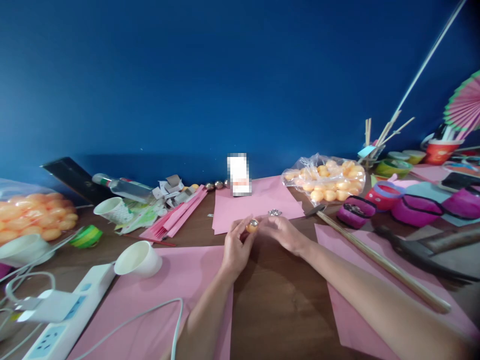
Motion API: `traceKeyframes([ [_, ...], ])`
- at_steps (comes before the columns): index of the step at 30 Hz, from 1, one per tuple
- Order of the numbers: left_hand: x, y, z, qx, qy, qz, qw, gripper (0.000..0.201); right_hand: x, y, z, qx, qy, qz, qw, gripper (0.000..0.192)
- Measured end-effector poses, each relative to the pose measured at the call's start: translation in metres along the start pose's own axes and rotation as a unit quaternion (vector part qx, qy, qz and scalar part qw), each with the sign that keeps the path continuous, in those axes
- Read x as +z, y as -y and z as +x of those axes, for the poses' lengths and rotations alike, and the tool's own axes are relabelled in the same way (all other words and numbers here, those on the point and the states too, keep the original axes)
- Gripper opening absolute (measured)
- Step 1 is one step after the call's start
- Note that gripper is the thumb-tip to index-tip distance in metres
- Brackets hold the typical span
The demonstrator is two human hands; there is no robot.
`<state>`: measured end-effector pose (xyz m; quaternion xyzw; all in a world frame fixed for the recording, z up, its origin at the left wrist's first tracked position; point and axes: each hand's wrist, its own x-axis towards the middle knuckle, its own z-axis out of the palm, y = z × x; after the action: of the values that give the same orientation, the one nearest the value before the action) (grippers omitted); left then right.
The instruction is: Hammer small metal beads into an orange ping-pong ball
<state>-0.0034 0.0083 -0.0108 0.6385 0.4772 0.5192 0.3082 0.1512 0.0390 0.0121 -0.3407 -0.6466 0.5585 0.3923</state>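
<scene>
A small orange ball [252, 226] with a shiny silver bit on it is held between the two hands, just above the brown table [279, 295]. The left hand [235, 246] is curled shut around the ball from the left side, with the fingers pinched on it. The right hand [282, 231] is closed on it from the other side — its fingertips are touching the ball too.

Just behind the hands, a little silver piece [274, 212] is seen lying on a pink paper sheet [258, 206]. A clear bag of orange balls [325, 178] is set to the right of that sheet, near the blue wall [225, 75]. A long wooden stick [378, 260] is laid across more pink paper on the right, and purple pouches [412, 209] are lined up past it.

On the left, a white paper cup [138, 259] is tipped on its side — it is resting beside a white power strip [71, 315]. A stack of folded pink strips [180, 214] is placed further back.
</scene>
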Motion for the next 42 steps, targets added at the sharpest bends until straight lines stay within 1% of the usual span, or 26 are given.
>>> traceKeyframes([
  [10, 0.0, -0.001, 0.0, -0.002, -0.003, -0.003, 1.0, 0.035, 0.001, 0.005, -0.001, 0.005, 0.0, -0.013, 1.0, 0.027],
  [16, -0.001, 0.0, 0.0, 0.007, 0.007, 0.002, 1.0, 0.035, 0.002, 0.011, -0.001, 0.025, 0.013, 0.003, 1.0, 0.028],
  [22, 0.0, 0.004, -0.001, -0.001, 0.018, -0.014, 1.0, 0.033, 0.0, 0.003, 0.0, 0.055, -0.003, 0.001, 0.998, 0.028],
  [27, 0.0, 0.005, -0.002, -0.002, 0.02, 0.006, 1.0, 0.034, -0.001, -0.001, -0.001, 0.069, -0.013, 0.012, 0.997, 0.029],
  [32, 0.0, 0.006, -0.003, -0.009, 0.022, 0.026, 0.999, 0.035, 0.001, 0.002, -0.002, 0.076, -0.023, 0.014, 0.997, 0.031],
  [42, 0.001, 0.007, -0.003, -0.008, 0.021, 0.047, 0.999, 0.035, -0.001, -0.007, -0.001, 0.079, -0.022, 0.027, 0.996, 0.034],
])
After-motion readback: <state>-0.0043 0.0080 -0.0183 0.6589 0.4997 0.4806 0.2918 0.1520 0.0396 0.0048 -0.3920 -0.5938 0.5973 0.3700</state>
